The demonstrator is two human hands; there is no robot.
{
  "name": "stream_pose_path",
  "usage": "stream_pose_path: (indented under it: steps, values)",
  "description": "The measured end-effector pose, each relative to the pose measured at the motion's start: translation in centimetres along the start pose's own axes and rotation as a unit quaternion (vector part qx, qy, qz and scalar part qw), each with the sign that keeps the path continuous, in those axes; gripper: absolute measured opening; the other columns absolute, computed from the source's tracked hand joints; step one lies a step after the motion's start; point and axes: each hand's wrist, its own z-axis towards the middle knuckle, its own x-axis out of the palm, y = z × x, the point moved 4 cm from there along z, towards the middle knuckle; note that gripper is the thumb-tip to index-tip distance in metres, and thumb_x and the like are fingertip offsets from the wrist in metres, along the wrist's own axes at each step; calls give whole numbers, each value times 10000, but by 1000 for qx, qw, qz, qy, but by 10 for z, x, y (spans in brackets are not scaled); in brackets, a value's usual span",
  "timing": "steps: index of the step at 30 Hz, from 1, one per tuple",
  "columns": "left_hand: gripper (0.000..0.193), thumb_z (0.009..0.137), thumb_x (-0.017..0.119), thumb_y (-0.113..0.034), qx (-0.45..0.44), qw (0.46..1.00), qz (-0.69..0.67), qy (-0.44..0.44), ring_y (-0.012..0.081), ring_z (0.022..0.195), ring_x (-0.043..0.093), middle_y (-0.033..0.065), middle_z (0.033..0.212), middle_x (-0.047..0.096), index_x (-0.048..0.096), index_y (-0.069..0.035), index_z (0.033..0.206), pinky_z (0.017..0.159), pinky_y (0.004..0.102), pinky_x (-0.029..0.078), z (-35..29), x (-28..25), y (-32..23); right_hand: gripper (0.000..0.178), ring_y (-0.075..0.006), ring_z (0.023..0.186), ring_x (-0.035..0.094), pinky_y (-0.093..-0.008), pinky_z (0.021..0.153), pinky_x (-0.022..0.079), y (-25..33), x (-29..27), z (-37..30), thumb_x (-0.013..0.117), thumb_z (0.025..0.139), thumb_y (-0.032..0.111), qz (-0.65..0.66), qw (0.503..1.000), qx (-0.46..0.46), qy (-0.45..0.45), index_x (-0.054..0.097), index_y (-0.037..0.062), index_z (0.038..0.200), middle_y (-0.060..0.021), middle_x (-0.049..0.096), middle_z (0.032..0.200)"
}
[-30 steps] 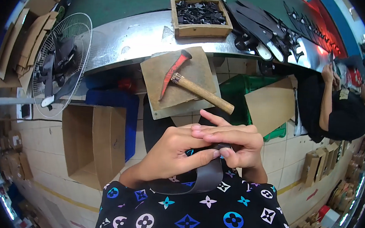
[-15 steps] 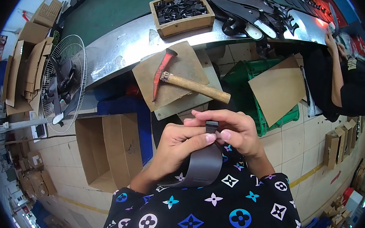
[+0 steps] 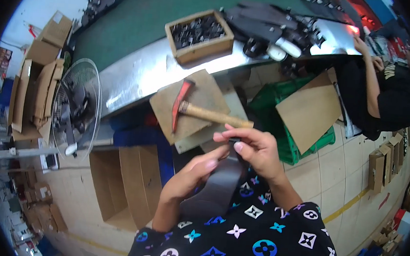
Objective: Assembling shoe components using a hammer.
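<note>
A wide, dark, smooth strap (image 3: 217, 182) curves in front of my shirt, its upper end raised. My right hand (image 3: 256, 151) pinches that end between thumb and fingers, around a small black loop or clip (image 3: 234, 140). At the strap's left edge is my left hand (image 3: 192, 175), thumb and fingers close together; its lower fingers are hidden and it looks closed on the strap. Just beyond my hands lies a hammer (image 3: 215, 114) with a red head and wooden handle, resting on a brown square board (image 3: 203, 92).
A wooden box (image 3: 196, 55) of small black pieces stands on the metal bench edge (image 3: 131, 81), beside piled dark straps (image 3: 266, 24). At left are a wire fan guard (image 3: 97, 115) holding dark pieces and an open carton (image 3: 128, 184). A green crate (image 3: 287, 156) and a co-worker (image 3: 400, 90) are at right.
My left thumb and forefinger have drawn back from the strap's end, down and left. My right hand still pinches the end. The whole view has shifted slightly.
</note>
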Motion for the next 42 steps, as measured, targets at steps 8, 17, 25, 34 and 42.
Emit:
stream_pose_path:
  steps: [8,17,25,34,42]
  values:
    - [309,919,680,-49,205,945,173,-189,145,993,653,81,1132,685,637,49,1208,908,285,507,-49,-87,-74,537,-296,970,710,-347,883,529,43,-79,60,693,931,265,-395,914,-67,-60,513,-15,1352,-158,704,1173]
    - [638,1015,588,-255,368,563,315,-669,270,1419,387,210,1552,363,316,55,1502,1153,378,315,-137,-192,-126,310,-356,1062,609,-415,916,485,28,-209,116,703,890,181,-574,776,-157,-208,650,-15,1125,-174,652,1131]
    - [460,928,601,-69,358,575,530,-510,347,1390,429,188,1477,479,507,22,1369,1163,435,303,-47,-98,-113,212,-241,789,627,-337,650,503,92,-110,113,758,867,175,-485,732,-362,-311,669,-9,924,-116,651,890]
    - [556,855,730,-180,366,506,705,-336,363,1281,530,137,1279,634,513,-20,1342,1071,502,372,26,8,-157,382,-42,684,472,-217,604,386,111,-7,159,690,951,358,-196,975,-63,78,682,-24,970,38,562,719]
    - [241,1063,502,-221,301,877,143,-347,76,798,575,28,914,643,587,-4,1127,711,242,481,20,-82,-82,802,-419,1155,565,-508,720,569,-72,13,52,733,793,112,-687,714,-114,69,320,85,1480,-203,336,1474]
